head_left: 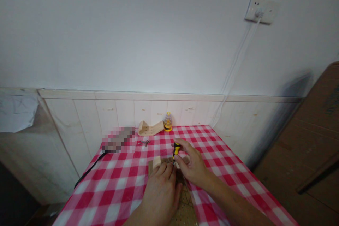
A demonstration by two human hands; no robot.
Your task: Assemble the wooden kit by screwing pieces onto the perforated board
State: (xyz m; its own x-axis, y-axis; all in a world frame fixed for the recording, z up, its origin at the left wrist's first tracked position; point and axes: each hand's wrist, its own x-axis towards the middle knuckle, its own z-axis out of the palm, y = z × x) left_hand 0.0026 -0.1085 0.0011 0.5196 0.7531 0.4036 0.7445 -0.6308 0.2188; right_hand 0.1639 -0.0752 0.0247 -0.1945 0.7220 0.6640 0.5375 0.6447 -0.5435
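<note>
Pinching one yellow-and-black screwdriver nearly upright, the right hand is working above pale wood on one brown board; the left hand is lying across both, its grip unclear. Beyond, one bent wooden piece, several screws and one clear-topped case, contents indistinct, are resting.

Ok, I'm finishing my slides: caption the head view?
Right hand grips a yellow-black screwdriver, left hand against pale wood, above a checked tablecloth.
</note>
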